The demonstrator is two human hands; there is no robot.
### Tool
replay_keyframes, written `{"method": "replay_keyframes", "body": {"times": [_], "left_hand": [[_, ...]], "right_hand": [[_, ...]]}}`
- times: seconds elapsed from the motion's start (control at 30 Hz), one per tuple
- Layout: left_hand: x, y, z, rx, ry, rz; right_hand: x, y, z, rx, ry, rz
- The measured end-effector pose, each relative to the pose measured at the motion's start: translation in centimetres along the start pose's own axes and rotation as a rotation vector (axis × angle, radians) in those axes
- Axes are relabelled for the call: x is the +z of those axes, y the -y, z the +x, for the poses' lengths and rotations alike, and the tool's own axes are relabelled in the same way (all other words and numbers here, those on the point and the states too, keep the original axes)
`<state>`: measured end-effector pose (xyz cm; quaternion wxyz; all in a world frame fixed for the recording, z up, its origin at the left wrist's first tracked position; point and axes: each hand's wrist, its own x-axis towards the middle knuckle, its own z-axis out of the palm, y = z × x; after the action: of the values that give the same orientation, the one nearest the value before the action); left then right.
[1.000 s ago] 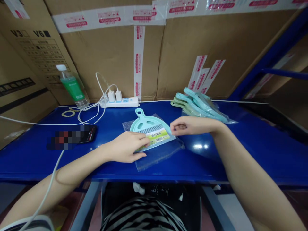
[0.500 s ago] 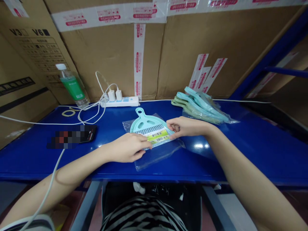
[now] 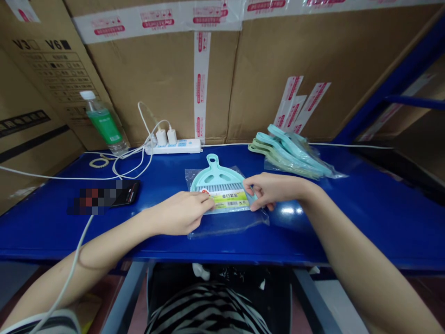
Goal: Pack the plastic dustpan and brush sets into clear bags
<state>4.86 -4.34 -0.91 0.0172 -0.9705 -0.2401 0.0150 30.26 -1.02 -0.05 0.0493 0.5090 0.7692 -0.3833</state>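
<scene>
The dustpan [image 3: 217, 175] has straightened, seemingly better aligned; the right hand [image 3: 266, 191] pinches its corner, the left hand [image 3: 184, 211] curls over it, hold unclear.

The bagged light-blue dustpan [image 3: 217, 174] lies flat on the tabletop [image 3: 302, 236], handle [image 3: 213, 166] pointing away.

- Dustpan [image 3: 218, 175] is lying on table [image 3: 313, 232], handle pointing toward rear.
- Left hand [image 3: 184, 211] is resting at dustpan's left side; right hand [image 3: 273, 190] is touching its right side.
- Bagged stack [image 3: 294, 155] is lying behind right hand.
- Power strip [image 3: 187, 147] is sitting at table rear, before carton [image 3: 156, 79], bearing chargers [image 3: 171, 137].
- Bottle [image 3: 108, 127] is standing left of power strip.
- Bracelet [image 3: 99, 166] is lying before bottle; flat object [image 3: 129, 194] is lying before bracelet.
</scene>
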Motion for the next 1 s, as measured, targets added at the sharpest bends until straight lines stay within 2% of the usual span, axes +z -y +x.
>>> {"method": "replay_keyframes", "body": {"times": [0.13,0.33,0.67,1.0], "left_hand": [[0.0,0.1,0.1,0.03,-0.01,-0.033],[0.7,-0.1,0.4,0.036,-0.091,0.078],[0.1,-0.3,0.3,-0.032,0.043,0.045],[-0.4,0.0,-0.2,-0.02,0.06,-0.058]], "right_hand": [[0.1,0.1,-0.1,-0.003,0.022,0.03],[0.1,0.1,-0.1,0.008,0.027,0.02],[0.2,0.4,-0.2,0.009,0.014,0.018],[0.3,-0.1,-0.2,-0.034,0.004,0.021]]}}
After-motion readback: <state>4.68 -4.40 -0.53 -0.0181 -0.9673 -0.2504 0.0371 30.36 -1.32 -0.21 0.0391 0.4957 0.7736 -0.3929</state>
